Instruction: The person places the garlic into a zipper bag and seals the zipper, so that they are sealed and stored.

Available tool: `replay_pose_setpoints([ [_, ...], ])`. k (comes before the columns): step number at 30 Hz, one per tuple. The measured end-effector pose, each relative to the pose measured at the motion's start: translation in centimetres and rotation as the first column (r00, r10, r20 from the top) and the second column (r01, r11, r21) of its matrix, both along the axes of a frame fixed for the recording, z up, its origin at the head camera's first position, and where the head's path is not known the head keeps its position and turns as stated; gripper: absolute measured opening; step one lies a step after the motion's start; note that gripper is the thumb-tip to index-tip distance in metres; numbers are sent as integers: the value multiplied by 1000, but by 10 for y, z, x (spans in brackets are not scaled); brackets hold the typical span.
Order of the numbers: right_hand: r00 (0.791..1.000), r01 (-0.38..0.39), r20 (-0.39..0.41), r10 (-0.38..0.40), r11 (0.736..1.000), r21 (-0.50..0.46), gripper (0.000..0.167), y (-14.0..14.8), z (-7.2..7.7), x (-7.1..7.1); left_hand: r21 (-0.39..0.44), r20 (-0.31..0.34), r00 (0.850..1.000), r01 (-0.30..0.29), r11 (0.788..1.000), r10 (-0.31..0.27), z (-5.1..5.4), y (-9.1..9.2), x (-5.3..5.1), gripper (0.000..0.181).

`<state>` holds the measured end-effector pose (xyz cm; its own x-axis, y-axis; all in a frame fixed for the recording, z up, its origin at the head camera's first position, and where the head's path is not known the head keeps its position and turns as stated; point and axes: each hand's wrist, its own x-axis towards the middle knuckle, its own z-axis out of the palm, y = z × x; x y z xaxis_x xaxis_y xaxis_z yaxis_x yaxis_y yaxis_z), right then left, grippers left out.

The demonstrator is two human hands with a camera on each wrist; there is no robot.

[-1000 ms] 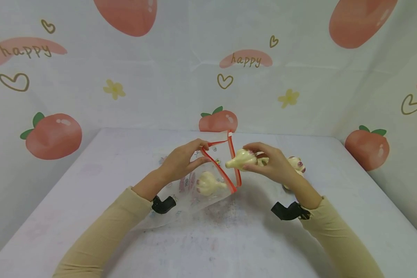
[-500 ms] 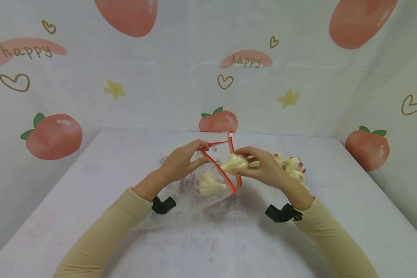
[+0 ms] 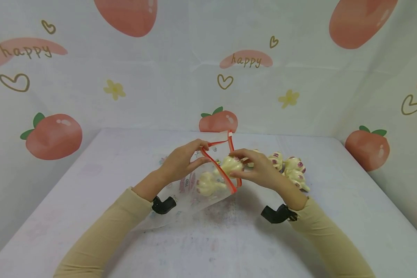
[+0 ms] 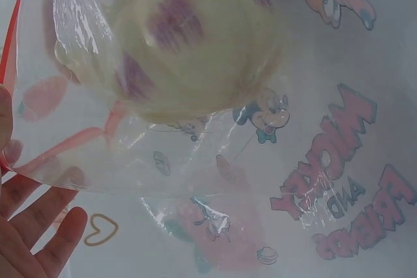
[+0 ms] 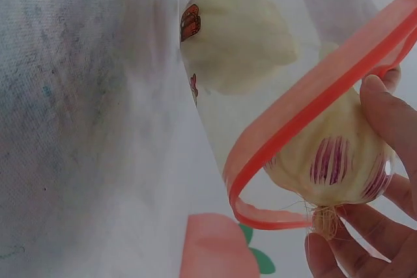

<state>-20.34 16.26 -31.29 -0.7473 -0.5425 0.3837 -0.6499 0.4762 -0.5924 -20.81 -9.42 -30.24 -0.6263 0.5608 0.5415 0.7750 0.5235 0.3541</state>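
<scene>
My left hand [image 3: 184, 160] pinches the red-edged rim of a clear zip bag [image 3: 180, 204] and holds its mouth apart. Inside the bag lies one garlic bulb [image 3: 207, 184], its purple-streaked base toward the left wrist camera. A second garlic bulb [image 5: 332, 161], with purple streaks and a tuft of roots, is in the grip of my right hand [image 3: 258, 168]. That bulb sits in the bag's mouth, stem end inward, partly behind the red zip strip [image 5: 326, 86]. Cartoon prints cover the bag's film.
Right of the bag, several more garlic bulbs [image 3: 294, 165] lie in a cluster on the white table [image 3: 351, 216], some partly behind my right hand. A white cloth backdrop [image 3: 180, 77] with fruit prints rises behind and at the sides.
My right hand has moved left, carrying its garlic bulb from outside the bag into the mouth. More of the cluster on the right now shows. The left hand and the bag stay put.
</scene>
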Motion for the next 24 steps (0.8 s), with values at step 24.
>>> replay_pose_setpoints([
  [24,997,-60,-44,64,996,70,43,-12,-6,0,1,-26,1000,12,1000,-12,4,2,-3,34],
])
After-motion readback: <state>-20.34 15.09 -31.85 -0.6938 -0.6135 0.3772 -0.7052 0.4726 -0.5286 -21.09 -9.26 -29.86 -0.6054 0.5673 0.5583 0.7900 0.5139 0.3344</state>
